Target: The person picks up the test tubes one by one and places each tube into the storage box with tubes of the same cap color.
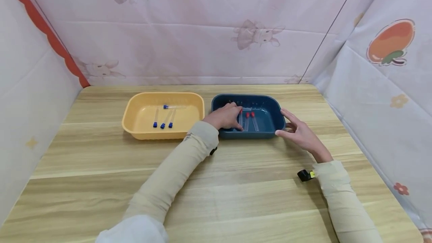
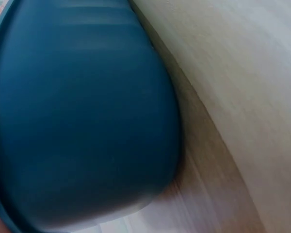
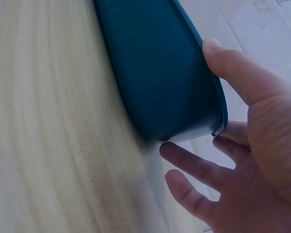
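Observation:
A dark blue plastic basin holds several clear test tubes with red caps. My left hand reaches over its left rim. Between that thumb and fingers stands one red-capped tube, apparently pinched near its two ends. My right hand holds the right end of the basin, its thumb and index finger on the rim. In the right wrist view, the thumb of the right hand lies on the rim and other fingers spread below. Only the basin's outer wall fills the left wrist view.
A yellow basin stands left of the blue one, with several blue-capped tubes inside. Both stand on a wood-grain table. A printed cloth hangs behind and on both sides.

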Demonstrator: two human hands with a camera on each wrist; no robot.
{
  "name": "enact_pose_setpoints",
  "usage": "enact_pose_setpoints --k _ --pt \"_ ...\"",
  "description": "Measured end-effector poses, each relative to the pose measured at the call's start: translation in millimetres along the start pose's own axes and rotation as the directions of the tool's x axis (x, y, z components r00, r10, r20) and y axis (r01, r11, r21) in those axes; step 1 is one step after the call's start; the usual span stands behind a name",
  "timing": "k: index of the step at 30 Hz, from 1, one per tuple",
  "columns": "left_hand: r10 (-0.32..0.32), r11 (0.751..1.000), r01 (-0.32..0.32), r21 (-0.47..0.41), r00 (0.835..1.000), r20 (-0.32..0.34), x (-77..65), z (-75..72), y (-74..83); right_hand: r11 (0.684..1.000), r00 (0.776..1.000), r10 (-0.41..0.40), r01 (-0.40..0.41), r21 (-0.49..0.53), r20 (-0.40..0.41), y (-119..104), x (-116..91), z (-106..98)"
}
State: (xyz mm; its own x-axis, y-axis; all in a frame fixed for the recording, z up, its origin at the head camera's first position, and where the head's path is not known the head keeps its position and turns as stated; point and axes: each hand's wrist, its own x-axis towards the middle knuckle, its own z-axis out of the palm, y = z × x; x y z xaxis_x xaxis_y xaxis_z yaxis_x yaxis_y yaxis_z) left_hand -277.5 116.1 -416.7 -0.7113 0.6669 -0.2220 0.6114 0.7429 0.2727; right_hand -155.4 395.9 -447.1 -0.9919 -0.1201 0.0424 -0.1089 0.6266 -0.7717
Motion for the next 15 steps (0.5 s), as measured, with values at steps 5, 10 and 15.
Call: enact_pose_setpoints --k 5,10,15 --pt "0.005 1.0 -0.005 0.012 1.0 -0.002 0.9 2.1 0.2 1.0 1.0 0.0 0.0 -0.005 0.006 -1.6 0.0 -0.9" --pt "0.004 1.0 -0.004 -0.002 1.0 -0.009 0.6 2.5 0.4 1.0 1.0 0.004 -0.004 -0.005 -0.002 -3.0 -0.7 -0.6" --pt "0.01 1.0 -0.011 -0.024 1.0 -0.02 -0.2 2.1 -0.1 1.0 1.0 0.011 -0.011 -0.013 0.0 -4.4 -2.3 -1.4"
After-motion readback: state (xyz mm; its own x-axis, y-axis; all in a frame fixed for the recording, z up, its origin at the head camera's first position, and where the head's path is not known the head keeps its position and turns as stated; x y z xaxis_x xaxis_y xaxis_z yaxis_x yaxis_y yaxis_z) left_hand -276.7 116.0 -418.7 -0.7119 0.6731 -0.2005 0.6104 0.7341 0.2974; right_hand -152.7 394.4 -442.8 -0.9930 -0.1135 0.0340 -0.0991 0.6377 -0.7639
